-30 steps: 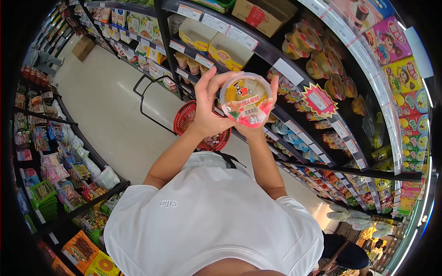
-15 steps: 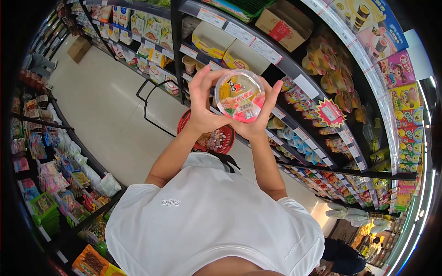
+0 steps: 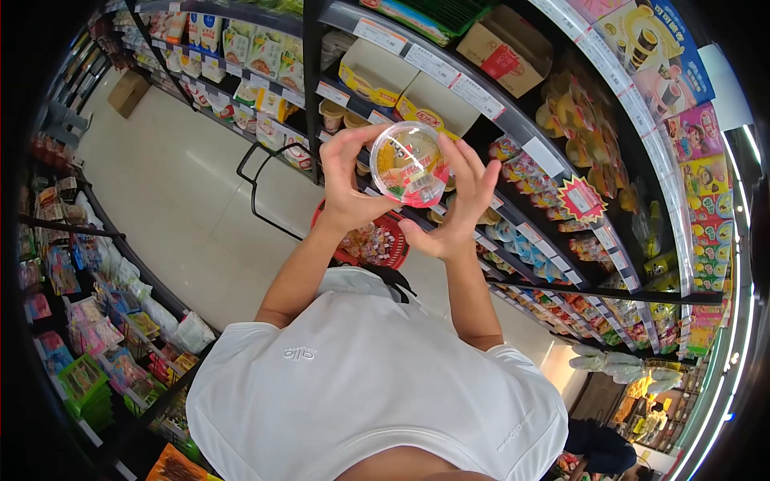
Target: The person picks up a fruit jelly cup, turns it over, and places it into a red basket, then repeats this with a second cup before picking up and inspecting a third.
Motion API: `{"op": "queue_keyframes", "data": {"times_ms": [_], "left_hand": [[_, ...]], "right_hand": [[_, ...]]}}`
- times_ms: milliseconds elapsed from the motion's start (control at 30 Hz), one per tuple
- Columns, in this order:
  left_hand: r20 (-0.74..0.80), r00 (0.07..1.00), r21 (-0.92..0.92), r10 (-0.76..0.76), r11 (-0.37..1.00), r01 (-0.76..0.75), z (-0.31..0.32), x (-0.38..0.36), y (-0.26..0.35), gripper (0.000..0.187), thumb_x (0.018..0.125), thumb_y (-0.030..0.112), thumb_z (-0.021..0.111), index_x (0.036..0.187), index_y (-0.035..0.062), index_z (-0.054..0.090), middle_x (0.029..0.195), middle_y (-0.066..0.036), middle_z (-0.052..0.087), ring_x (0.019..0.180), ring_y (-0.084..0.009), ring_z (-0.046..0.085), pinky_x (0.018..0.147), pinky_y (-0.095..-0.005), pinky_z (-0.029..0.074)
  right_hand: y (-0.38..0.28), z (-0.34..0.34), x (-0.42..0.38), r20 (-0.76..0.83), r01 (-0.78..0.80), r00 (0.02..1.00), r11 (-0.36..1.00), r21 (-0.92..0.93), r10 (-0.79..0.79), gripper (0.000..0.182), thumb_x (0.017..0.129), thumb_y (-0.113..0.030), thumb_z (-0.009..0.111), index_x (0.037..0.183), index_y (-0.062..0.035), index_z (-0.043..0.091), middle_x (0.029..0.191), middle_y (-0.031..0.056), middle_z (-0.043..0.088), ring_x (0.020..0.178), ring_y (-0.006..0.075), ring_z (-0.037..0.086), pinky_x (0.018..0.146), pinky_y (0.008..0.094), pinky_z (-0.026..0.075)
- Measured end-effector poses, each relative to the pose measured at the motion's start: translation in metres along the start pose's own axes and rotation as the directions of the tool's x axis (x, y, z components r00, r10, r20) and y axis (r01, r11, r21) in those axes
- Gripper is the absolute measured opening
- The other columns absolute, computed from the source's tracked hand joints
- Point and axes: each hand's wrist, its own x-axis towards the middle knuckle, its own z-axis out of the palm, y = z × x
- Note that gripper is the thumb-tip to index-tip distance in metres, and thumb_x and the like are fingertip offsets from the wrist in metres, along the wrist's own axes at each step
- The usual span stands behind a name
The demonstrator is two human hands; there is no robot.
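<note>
In the head view a round, clear-lidded fruit jelly cup [image 3: 411, 167] with a pink and yellow label is held up before the shelves, its printed lid facing me. My left hand [image 3: 350, 180] grips it from the left, fingers along the upper rim and thumb below. On the other side my right hand [image 3: 461, 196] has its fingers apart. Its fingertips are at the cup's right rim, while the thumb stands away from the cup. Under my wrists is a red shopping basket [image 3: 397, 250] with many small wrapped sweets [image 3: 367, 243] inside.
Shelves of packaged snacks [image 3: 525, 172] run along the right, close to my right hand. A black pull handle [image 3: 255, 192] rises beside the basket. Snack racks [image 3: 120, 321] line the left side. A cardboard box [image 3: 128, 94] lies on the aisle floor. Another person [image 3: 601, 447] is at lower right.
My right thumb has come away from the cup's underside and the right hand has opened out. The cup has shifted slightly left and tilted, staying in my left hand.
</note>
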Motion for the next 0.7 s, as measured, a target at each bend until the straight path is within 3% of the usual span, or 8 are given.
{"op": "queue_keyframes", "data": {"times_ms": [67, 167, 267, 700], "left_hand": [[0.005, 1.0, 0.011, 0.012, 1.0, -0.012, -0.001, 0.001, -0.002, 0.094, 0.06, 0.009, 0.09, 0.132, 0.0083, 0.029, 0.127, -0.023, 0.053, 0.115, -0.0312, 0.055, 0.097, -0.0426, 0.043], [0.015, 0.999, 0.002, 0.03, 1.0, -0.03, -0.002, 0.001, -0.008, 0.091, 0.061, 0.011, 0.09, 0.13, 0.0088, 0.031, 0.126, -0.022, 0.053, 0.114, -0.0311, 0.056, 0.096, -0.0429, 0.043], [0.022, 0.998, 0.007, 0.061, 0.998, -0.061, 0.0, 0.002, -0.01, 0.089, 0.061, 0.013, 0.09, 0.128, 0.0088, 0.031, 0.124, -0.021, 0.053, 0.113, -0.0307, 0.056, 0.096, -0.0433, 0.043], [0.04, 0.998, 0.007, 0.055, 0.998, -0.055, 0.002, 0.001, -0.01, 0.091, 0.058, 0.01, 0.092, 0.126, 0.0085, 0.031, 0.122, -0.02, 0.054, 0.114, -0.0306, 0.056, 0.097, -0.0437, 0.044]], "right_hand": [[-0.003, 0.003, -0.002, 0.039, -0.052, 0.998, 0.996, -0.077, 0.055, 0.125, 0.065, -0.029, 0.083, 0.151, 0.0011, -0.002, 0.139, 0.0258, 0.049, 0.128, 0.0414, 0.042, 0.102, 0.0478, 0.03], [0.0, 0.007, -0.005, 0.047, -0.075, 0.996, 0.99, -0.115, 0.081, 0.121, 0.065, -0.033, 0.083, 0.15, 0.0019, 0.004, 0.139, 0.02, 0.051, 0.13, 0.0402, 0.042, 0.106, 0.048, 0.024], [-0.007, 0.001, 0.002, 0.079, -0.064, 0.993, 0.963, -0.26, 0.088, 0.115, 0.067, -0.035, 0.081, 0.149, 0.0041, 0.011, 0.137, 0.0178, 0.055, 0.129, 0.0374, 0.044, 0.105, 0.0474, 0.025], [-0.018, 0.006, 0.001, 0.032, -0.059, 0.997, 0.961, -0.269, 0.07, 0.104, 0.066, -0.034, 0.08, 0.143, 0.0112, 0.027, 0.129, 0.02, 0.06, 0.122, 0.03, 0.051, 0.103, 0.045, 0.031]]}}
